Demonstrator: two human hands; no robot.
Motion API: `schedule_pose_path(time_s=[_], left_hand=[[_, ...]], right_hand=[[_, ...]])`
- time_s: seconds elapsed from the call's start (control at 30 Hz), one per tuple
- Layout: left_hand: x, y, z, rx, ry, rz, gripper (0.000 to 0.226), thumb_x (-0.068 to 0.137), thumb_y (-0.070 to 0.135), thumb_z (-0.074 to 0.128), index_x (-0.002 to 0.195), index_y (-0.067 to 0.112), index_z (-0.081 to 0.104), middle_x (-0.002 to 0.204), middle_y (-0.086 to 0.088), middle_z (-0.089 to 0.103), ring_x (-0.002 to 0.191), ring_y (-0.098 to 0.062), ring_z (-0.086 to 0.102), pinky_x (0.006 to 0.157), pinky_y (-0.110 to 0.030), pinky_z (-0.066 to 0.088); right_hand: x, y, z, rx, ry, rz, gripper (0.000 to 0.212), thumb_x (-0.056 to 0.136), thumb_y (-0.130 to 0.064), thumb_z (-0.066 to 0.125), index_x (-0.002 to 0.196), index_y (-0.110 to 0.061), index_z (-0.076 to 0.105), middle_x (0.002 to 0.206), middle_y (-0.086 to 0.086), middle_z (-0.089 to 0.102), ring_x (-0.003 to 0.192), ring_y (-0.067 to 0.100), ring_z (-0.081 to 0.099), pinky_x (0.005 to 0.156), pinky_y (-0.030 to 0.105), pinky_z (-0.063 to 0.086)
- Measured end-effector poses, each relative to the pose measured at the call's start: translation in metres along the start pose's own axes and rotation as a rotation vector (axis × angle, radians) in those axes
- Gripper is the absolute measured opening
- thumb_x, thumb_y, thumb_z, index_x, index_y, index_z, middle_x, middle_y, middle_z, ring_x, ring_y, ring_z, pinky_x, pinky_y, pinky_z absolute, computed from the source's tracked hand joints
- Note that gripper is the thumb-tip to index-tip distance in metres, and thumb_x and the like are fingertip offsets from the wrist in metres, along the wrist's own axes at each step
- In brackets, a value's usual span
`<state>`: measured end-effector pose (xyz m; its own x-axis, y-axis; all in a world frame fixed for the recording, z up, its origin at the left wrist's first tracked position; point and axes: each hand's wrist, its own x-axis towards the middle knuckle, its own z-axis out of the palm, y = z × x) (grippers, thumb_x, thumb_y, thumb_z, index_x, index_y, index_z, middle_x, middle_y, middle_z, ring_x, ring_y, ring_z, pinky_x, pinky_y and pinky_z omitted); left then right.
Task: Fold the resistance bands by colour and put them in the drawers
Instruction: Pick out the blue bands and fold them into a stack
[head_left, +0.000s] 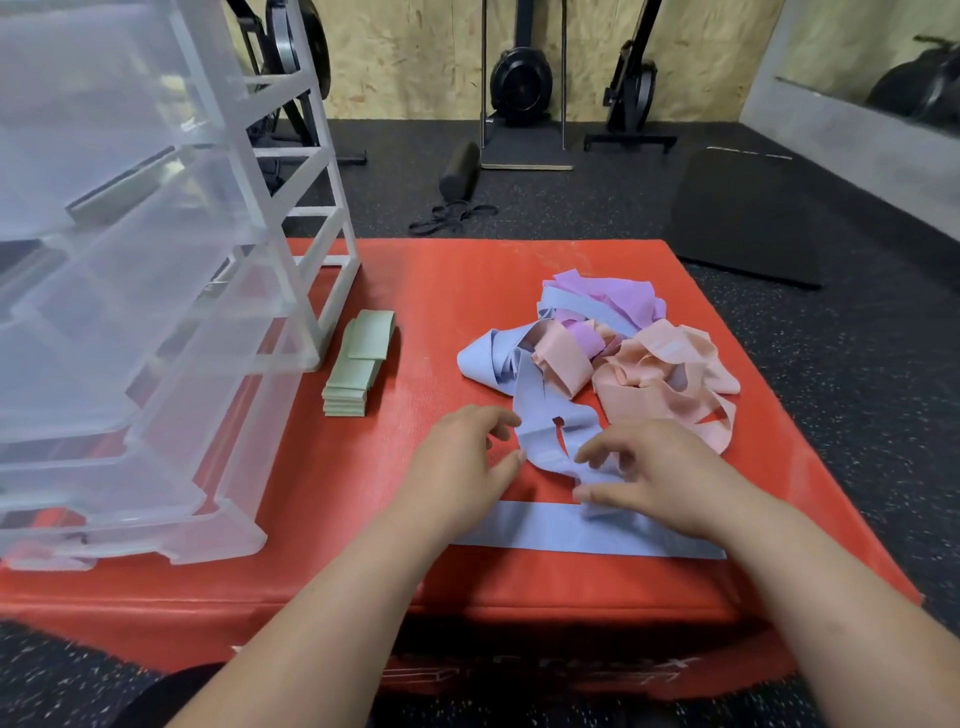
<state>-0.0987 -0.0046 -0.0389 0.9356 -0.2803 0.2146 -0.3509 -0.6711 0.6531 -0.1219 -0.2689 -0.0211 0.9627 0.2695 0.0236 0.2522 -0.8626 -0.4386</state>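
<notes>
Down at the near edge of the red mat, one flat blue band is lying smoothed out crosswise, likely as the base for a blue stack. Both hands are working just above it. The right hand is pinching the end of a loose blue band between thumb and fingers. The left hand is hovering relaxed, its thumb tip touching the band's edge, gripping nothing. That band is trailing back into the tangled pile of pink, purple and blue. A green stack is waiting folded beside the drawer unit, handy for loading.
</notes>
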Motion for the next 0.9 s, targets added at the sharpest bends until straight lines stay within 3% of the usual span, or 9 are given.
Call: schedule_pose_path(time_s=[0.13,0.4,0.57,0.73,0.9], left_hand=[[0.004,-0.001,0.008,0.057,-0.008,-0.016,0.038,0.095,0.034,0.074,0.133,0.031,0.067,0.117,0.011,0.067,0.106,-0.016,0.062,0.096,-0.037,0.051],[0.022,0.006,0.034,0.156,-0.029,-0.01,0.035,0.105,0.03,0.061,0.138,0.024,0.067,0.13,-0.002,0.067,0.115,-0.028,0.06,0.1,-0.042,0.048],[0.036,-0.001,0.044,0.27,-0.049,-0.057,0.028,0.099,0.026,0.064,0.125,0.023,0.072,0.115,-0.001,0.065,0.107,-0.029,0.061,0.087,-0.043,0.051],[0.042,-0.005,0.044,0.255,-0.041,-0.065,0.009,0.093,0.022,0.071,0.101,0.023,0.074,0.1,0.001,0.062,0.099,-0.027,0.061,0.081,-0.041,0.05],[0.043,0.01,0.03,0.004,0.171,-0.037,0.004,0.095,0.023,0.071,0.098,0.026,0.07,0.095,0.012,0.067,0.087,-0.012,0.06,0.075,-0.033,0.048]], right_hand=[[0.008,0.004,-0.006,0.035,0.152,0.103,0.027,0.085,-0.053,0.079,0.108,-0.04,0.074,0.101,-0.02,0.068,0.086,-0.003,0.058,0.07,0.023,0.044],[0.024,-0.013,0.0,0.01,-0.044,0.148,0.05,0.071,-0.05,0.09,0.116,-0.038,0.071,0.107,-0.015,0.066,0.09,-0.002,0.058,0.08,0.026,0.049],[0.025,-0.013,-0.003,0.011,-0.045,0.138,0.055,0.067,-0.06,0.089,0.115,-0.04,0.07,0.11,-0.018,0.065,0.091,-0.008,0.055,0.083,0.028,0.053],[0.022,-0.006,-0.012,0.042,-0.051,0.143,0.056,0.071,-0.055,0.09,0.121,-0.041,0.069,0.107,-0.02,0.063,0.09,-0.005,0.058,0.076,0.017,0.046],[0.026,-0.003,-0.017,0.075,0.042,0.087,0.062,0.072,-0.062,0.085,0.127,-0.045,0.063,0.112,-0.023,0.062,0.106,0.003,0.055,0.079,0.015,0.043]])
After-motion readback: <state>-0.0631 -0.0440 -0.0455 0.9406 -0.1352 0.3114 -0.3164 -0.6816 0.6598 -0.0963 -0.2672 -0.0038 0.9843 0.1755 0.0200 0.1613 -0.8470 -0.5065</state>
